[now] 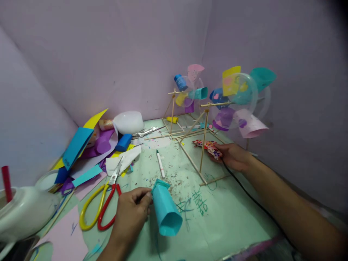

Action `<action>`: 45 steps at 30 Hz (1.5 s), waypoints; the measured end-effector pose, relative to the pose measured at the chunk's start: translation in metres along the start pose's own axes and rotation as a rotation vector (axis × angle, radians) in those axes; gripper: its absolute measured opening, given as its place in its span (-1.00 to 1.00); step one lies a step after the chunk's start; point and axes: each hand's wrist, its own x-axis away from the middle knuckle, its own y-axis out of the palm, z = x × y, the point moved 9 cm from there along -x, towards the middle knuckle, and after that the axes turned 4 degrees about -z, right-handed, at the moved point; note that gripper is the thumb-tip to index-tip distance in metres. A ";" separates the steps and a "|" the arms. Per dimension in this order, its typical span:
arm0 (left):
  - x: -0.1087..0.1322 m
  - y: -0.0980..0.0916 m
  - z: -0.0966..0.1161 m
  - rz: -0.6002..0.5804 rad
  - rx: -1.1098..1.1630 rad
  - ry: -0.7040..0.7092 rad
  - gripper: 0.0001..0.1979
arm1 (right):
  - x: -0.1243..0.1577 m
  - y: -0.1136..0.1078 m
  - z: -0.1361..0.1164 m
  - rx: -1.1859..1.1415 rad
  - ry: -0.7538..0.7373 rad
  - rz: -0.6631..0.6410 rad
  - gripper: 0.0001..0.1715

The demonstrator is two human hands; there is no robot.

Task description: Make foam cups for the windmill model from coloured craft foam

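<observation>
My left hand [133,210] is closed on the narrow end of a teal paper cone cup [165,208], which lies tilted on the green mat. My right hand [232,156] reaches out to the right and grips a patterned red-and-white glue gun [209,146] with a black cord [252,197] trailing back along my forearm. The gun's tip points left, near the wooden stick frame [202,145] of a paper-cup wheel [239,98].
A second smaller cup wheel [190,88] stands behind. Yellow-and-red scissors [102,206], a white pen [160,163], coloured paper scraps [81,152], a white bowl [129,122] and a white jar [24,212] lie at the left. Purple walls enclose the green mat [231,217].
</observation>
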 end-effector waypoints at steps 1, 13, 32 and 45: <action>0.001 -0.001 0.002 0.015 -0.012 0.012 -0.78 | 0.007 -0.006 0.002 0.045 -0.006 0.058 -0.82; 0.002 0.012 -0.006 -0.060 0.035 -0.107 -0.80 | 0.134 0.095 0.006 0.648 -0.556 -0.413 -0.52; 0.009 0.008 0.012 0.012 -0.917 0.293 -0.68 | 0.174 0.144 0.053 1.170 -0.704 -0.992 -0.20; 0.007 0.007 -0.008 -0.363 -0.695 0.043 -0.81 | 0.179 0.183 0.071 1.494 -0.859 -1.121 -0.56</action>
